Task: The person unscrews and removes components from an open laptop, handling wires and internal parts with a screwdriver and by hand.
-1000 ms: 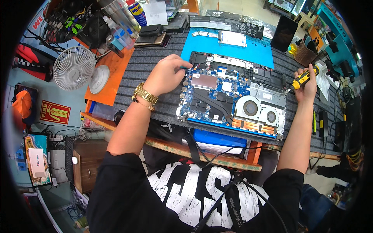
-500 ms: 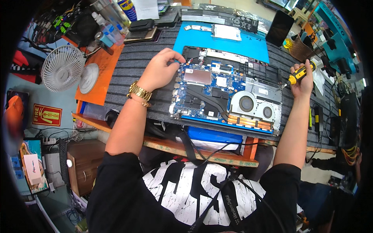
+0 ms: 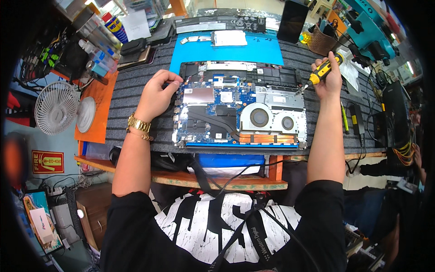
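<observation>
An opened laptop base (image 3: 222,102) lies on the striped grey mat. Its blue circuit board, two round fans and copper heat pipes are exposed. My left hand (image 3: 158,95) is closed at the base's far left corner, thumb and forefinger together on the edge. In my right hand (image 3: 330,84), a yellow-and-black screwdriver (image 3: 322,72) is gripped by the handle. Its tip points down and left, just by the base's right edge; contact with a screw is too small to make out.
Behind the base lies a blue work mat (image 3: 195,52) with a white rectangular part (image 3: 229,38) and small screws. A long black battery (image 3: 222,23) lies beyond it. A small fan (image 3: 56,106) stands at left; a wicker basket (image 3: 322,43) and teal microscope (image 3: 371,31) stand at right.
The whole scene has shifted left and turned slightly in view. Both hands keep nearly the same places relative to the laptop base, the right one still holding the screwdriver.
</observation>
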Motion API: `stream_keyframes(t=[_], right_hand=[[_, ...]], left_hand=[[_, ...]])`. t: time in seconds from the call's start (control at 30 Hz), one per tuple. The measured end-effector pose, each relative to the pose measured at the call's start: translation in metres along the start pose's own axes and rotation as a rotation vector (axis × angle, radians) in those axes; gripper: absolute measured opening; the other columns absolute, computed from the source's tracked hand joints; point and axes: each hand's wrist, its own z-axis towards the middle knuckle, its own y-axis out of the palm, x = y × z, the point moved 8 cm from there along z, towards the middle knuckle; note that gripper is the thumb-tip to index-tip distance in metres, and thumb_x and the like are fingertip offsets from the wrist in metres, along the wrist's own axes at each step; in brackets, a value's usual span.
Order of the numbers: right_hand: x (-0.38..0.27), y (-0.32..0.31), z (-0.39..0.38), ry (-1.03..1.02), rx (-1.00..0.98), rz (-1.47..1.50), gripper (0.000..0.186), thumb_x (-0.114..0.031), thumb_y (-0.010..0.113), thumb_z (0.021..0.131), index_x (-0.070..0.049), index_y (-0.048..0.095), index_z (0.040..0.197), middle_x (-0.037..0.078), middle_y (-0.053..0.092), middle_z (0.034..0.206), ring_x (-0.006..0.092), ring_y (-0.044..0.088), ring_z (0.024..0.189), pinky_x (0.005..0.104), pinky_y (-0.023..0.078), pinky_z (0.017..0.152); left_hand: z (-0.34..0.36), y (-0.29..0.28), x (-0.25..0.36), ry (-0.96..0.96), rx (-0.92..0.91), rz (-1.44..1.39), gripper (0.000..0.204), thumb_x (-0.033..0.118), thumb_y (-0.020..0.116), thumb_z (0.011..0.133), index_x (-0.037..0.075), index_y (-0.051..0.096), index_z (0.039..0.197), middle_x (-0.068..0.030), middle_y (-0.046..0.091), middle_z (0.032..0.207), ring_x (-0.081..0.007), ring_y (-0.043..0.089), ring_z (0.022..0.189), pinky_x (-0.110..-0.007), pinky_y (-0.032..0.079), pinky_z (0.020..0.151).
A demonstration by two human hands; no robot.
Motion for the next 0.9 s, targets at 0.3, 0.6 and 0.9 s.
stream_keyframes(t=[0.3,0.6,0.9], right_hand=[[-0.009,-0.003,-0.002,-0.02,0.062,0.007,0.03,-0.035,0.082,0.111,-0.012,0.064,0.103,0.008,0.068,0.085,0.0226,0.068,0.074,0.0377,0.061,0.071],[-0.013,-0.004,-0.008,-0.011,0.09,0.017,0.032,-0.036,0.081,0.112,-0.012,0.061,0.103,0.008,0.067,0.085,0.0214,0.068,0.074,0.0364,0.06,0.07],[-0.018,-0.005,-0.006,0.013,0.054,-0.021,0.033,-0.039,0.08,0.111,-0.013,0.06,0.105,0.007,0.068,0.085,0.0216,0.07,0.072,0.0346,0.056,0.062]], left_hand=[[0.011,0.043,0.131,0.434,-0.036,0.209,0.011,0.004,0.075,0.102,0.002,0.079,0.113,-0.0152,0.075,0.116,-0.0358,0.075,0.11,-0.043,0.06,0.098],[0.043,0.151,0.195,0.713,-0.517,0.467,0.052,-0.01,0.061,0.09,0.02,0.085,0.125,-0.0132,0.068,0.153,-0.0388,0.064,0.142,-0.051,0.053,0.117],[0.07,0.171,0.2,0.767,-0.615,0.499,0.044,-0.008,0.06,0.088,0.018,0.089,0.109,-0.0119,0.071,0.148,-0.036,0.066,0.138,-0.049,0.055,0.118]])
